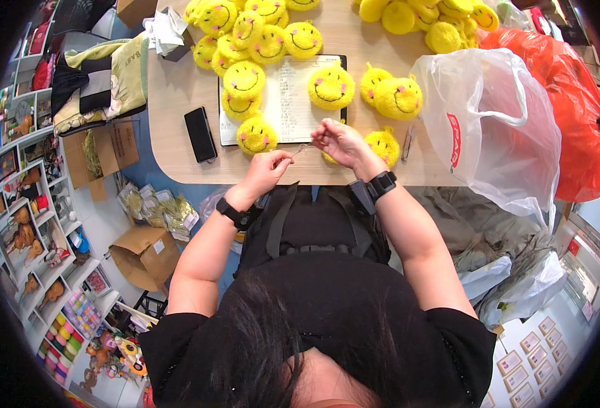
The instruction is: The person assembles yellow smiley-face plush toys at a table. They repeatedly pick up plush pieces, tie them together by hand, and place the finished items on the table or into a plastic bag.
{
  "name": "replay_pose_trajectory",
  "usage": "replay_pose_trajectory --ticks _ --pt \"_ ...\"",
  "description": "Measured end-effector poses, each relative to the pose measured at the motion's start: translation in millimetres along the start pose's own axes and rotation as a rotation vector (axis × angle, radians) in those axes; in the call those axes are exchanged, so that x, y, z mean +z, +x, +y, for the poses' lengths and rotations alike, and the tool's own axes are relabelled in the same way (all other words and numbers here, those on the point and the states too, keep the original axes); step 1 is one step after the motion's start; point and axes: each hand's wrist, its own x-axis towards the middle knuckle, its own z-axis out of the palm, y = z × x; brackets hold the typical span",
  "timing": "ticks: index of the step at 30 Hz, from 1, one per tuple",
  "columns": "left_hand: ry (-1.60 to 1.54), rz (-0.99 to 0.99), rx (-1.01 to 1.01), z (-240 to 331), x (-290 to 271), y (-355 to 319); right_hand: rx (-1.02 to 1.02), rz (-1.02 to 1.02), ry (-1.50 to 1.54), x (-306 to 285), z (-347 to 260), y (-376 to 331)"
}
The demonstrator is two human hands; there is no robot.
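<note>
Seemingly partway; left hand [264, 173] pinches thin metal piece [300, 151], unfitted; right hand [346, 147] beside, grip unclear; yellow plushes [331, 88] beyond look finished

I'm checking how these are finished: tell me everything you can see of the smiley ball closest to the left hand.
The smiley ball is round and bright yellow, its fuzzy surface looking like plush yarn. The face, a thin black curved smile with pink cheeks, is turned up toward the camera. It lies at the near edge of the open notebook, toward the left. The left hand is just below it in view, a second smiley ball just above; contact with either is unclear.
</note>
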Motion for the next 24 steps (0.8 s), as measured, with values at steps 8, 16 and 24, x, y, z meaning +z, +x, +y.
replay_pose_trajectory --ticks 8,16,24 --pt "0.079 0.058 -0.002 -35.7 -14.6 -21.1 -0.203 -0.053 -0.048 -18.8 -29.0 -23.5" --pt "-0.100 -0.116 -0.120 -7.0 -22.9 -20.3 -0.363 -0.143 -0.781 7.1 1.5 -36.1" --pt "-0.240 -0.213 -0.128 28.8 -29.5 -17.5 -0.130 -0.359 -1.089 39.1 34.2 -33.6"
